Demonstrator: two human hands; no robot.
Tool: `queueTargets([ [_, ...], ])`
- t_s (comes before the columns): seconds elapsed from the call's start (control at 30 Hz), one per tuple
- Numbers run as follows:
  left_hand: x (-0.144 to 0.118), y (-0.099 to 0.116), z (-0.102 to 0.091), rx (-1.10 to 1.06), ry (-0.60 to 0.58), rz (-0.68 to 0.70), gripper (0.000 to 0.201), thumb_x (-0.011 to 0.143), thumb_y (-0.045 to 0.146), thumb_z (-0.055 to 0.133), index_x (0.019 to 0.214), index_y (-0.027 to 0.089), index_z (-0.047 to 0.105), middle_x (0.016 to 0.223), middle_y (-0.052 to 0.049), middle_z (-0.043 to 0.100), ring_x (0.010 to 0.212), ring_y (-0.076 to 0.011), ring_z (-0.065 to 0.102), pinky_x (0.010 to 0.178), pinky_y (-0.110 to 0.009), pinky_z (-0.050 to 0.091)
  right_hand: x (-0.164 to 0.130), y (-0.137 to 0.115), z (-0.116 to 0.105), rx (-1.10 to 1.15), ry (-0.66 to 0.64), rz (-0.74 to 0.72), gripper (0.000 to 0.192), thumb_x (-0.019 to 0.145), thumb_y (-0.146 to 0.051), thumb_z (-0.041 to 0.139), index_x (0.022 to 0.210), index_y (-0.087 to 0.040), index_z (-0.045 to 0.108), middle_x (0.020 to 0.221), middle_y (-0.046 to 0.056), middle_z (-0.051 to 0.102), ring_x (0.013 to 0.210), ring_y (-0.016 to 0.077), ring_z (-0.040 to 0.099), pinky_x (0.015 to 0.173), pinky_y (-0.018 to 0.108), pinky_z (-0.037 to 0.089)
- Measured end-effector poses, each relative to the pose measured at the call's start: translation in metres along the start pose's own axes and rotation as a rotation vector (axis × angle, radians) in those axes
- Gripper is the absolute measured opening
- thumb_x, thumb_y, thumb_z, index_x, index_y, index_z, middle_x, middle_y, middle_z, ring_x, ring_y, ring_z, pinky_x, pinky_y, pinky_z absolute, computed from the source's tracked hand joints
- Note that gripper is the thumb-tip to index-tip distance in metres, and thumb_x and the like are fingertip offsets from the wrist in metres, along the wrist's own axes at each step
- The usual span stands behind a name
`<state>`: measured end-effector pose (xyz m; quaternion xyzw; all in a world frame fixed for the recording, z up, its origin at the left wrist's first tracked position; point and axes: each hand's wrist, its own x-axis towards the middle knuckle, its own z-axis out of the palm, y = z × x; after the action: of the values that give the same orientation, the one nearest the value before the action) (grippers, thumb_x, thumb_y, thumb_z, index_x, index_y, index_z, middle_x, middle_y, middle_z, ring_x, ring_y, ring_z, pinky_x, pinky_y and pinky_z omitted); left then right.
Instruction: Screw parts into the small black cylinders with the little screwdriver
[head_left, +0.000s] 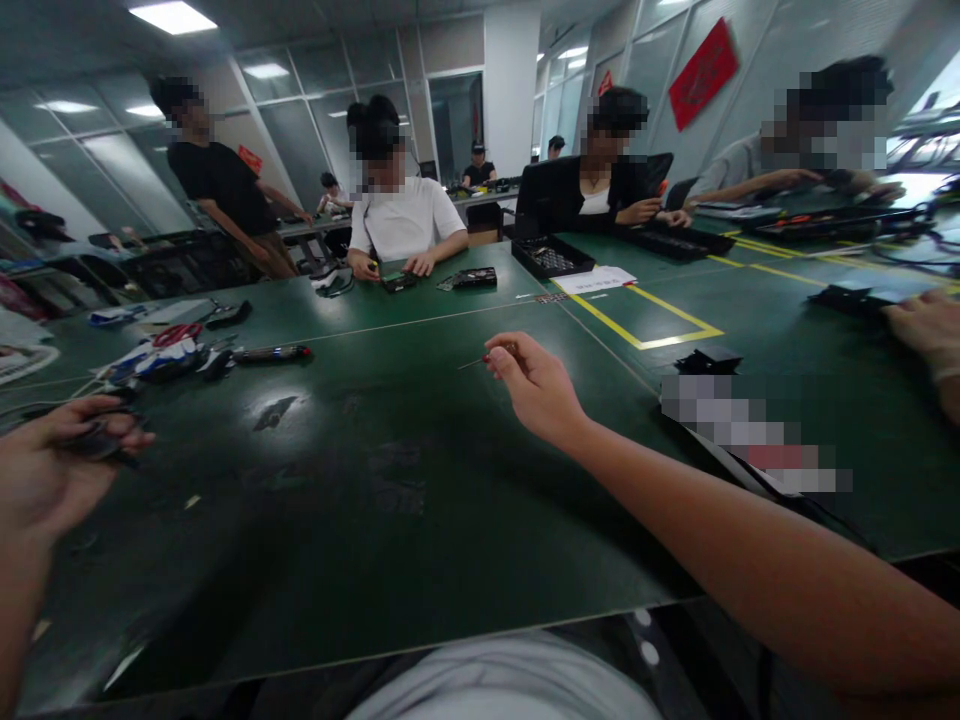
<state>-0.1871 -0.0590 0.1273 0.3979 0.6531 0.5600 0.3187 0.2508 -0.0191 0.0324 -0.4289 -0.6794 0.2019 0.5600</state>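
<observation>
My right hand (536, 385) is closed over the middle of the green table, pinching a small screwdriver (474, 363). Its thin metal shaft points left, and a bit of red shows at the fingers; most of its handle is hidden in the hand. At the left edge, my left hand (56, 460) is turned palm up with its fingers curled round a small black object (96, 440). Fingers cover much of that object, so its kind does not show. A dark pen-shaped tool with a red tip (271, 354) lies beyond my left hand.
Red-handled scissors (178, 335) lie among clutter at the left. Ahead, a person in white (405, 220) handles small parts. A black tray (551, 257) stands near a yellow tape outline (679, 339). Another person's hand (930, 325) rests at the right.
</observation>
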Motion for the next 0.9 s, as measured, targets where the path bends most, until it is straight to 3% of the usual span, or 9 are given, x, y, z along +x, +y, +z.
queueTargets([
  [0.13, -0.013, 0.0, 0.064, -0.232, -0.232, 0.053, 0.019, 0.08, 0.007, 0.044, 0.092, 0.014, 0.057, 0.071, 0.004, 0.062, 0.075, -0.01, 0.056, 0.076, -0.026, 0.047, -0.001, -0.007, -0.003, 0.008, 0.012, 0.002, 0.026, 0.1, -0.044, 0.049, 0.108, -0.023, 0.062, 0.076, -0.001, 0.063, 0.069, 0.0151, 0.062, 0.066, 0.03, 0.047],
  [0.2, -0.026, -0.002, 0.104, -0.288, -0.352, 0.084, 0.033, 0.074, 0.001, 0.049, 0.103, 0.017, 0.055, 0.078, 0.004, 0.062, 0.077, -0.01, 0.058, 0.078, -0.025, 0.047, -0.001, -0.009, -0.004, -0.006, 0.02, 0.008, 0.026, 0.1, -0.044, 0.049, 0.108, -0.023, 0.062, 0.07, -0.003, 0.06, 0.064, 0.0143, 0.06, 0.064, 0.03, 0.046],
  [0.27, -0.04, -0.007, 0.145, -0.262, -0.446, 0.106, 0.05, 0.066, -0.004, 0.056, 0.11, 0.018, 0.052, 0.085, 0.003, 0.063, 0.081, -0.0116, 0.062, 0.077, -0.025, 0.047, -0.001, -0.011, -0.004, -0.021, 0.028, 0.014, 0.024, 0.1, -0.043, 0.049, 0.108, -0.023, 0.062, 0.07, -0.003, 0.06, 0.064, 0.0146, 0.06, 0.064, 0.03, 0.046],
  [0.33, -0.054, -0.015, 0.183, -0.199, -0.548, 0.117, 0.053, 0.068, 0.002, 0.064, 0.116, 0.02, 0.048, 0.093, 0.001, 0.063, 0.086, -0.0157, 0.065, 0.077, -0.029, 0.049, -0.001, -0.011, -0.004, -0.042, 0.04, 0.011, 0.021, 0.099, -0.04, 0.051, 0.107, -0.023, 0.061, 0.074, -0.001, 0.062, 0.068, 0.0158, 0.062, 0.066, 0.031, 0.046],
  [0.47, -0.076, -0.037, 0.235, -0.122, -0.693, 0.27, 0.052, 0.075, 0.012, 0.07, 0.12, 0.02, 0.045, 0.106, -0.004, 0.065, 0.096, -0.0185, 0.067, 0.093, -0.037, 0.049, -0.001, -0.01, -0.004, -0.069, 0.074, -0.012, 0.02, 0.097, -0.035, 0.053, 0.111, -0.023, 0.06, 0.084, 0.001, 0.066, 0.075, 0.0174, 0.064, 0.069, 0.032, 0.047],
  [0.57, -0.085, -0.053, 0.251, -0.135, -0.774, 0.279, 0.053, 0.074, 0.012, 0.072, 0.119, 0.02, 0.046, 0.11, -0.007, 0.067, 0.101, -0.0201, 0.066, 0.097, -0.04, 0.049, -0.002, -0.015, -0.005, -0.098, 0.102, -0.015, 0.021, 0.099, -0.039, 0.051, 0.105, -0.023, 0.063, 0.074, -0.001, 0.064, 0.065, 0.0157, 0.06, 0.064, 0.03, 0.045],
  [0.7, -0.088, -0.073, 0.251, -0.09, -0.802, 0.321, 0.045, 0.071, 0.014, 0.077, 0.112, 0.018, 0.058, 0.111, -0.008, 0.069, 0.107, -0.0225, 0.065, 0.102, -0.043, 0.049, -0.005, -0.026, -0.007, -0.137, 0.173, -0.04, 0.028, 0.098, -0.046, 0.054, 0.083, -0.023, 0.061, 0.066, -0.002, 0.059, 0.058, 0.0138, 0.052, 0.058, 0.029, 0.04],
  [0.8, -0.085, -0.084, 0.249, -0.04, -0.801, 0.422, 0.04, 0.071, 0.017, 0.079, 0.109, 0.018, 0.068, 0.118, -0.008, 0.068, 0.113, -0.024, 0.063, 0.106, -0.044, 0.047, -0.007, -0.03, -0.008, -0.057, 0.207, -0.053, 0.029, 0.099, -0.046, 0.051, 0.082, -0.023, 0.059, 0.068, -0.001, 0.061, 0.061, 0.0142, 0.054, 0.059, 0.029, 0.041],
  [0.9, -0.08, -0.091, 0.249, -0.052, -0.806, 0.428, 0.04, 0.073, 0.018, 0.079, 0.112, 0.019, 0.069, 0.117, -0.008, 0.069, 0.112, -0.0235, 0.064, 0.107, -0.045, 0.046, -0.01, -0.03, -0.007, 0.016, 0.181, -0.061, 0.027, 0.1, -0.046, 0.049, 0.089, -0.024, 0.06, 0.072, 0.0, 0.064, 0.063, 0.0146, 0.057, 0.061, 0.03, 0.044],
])
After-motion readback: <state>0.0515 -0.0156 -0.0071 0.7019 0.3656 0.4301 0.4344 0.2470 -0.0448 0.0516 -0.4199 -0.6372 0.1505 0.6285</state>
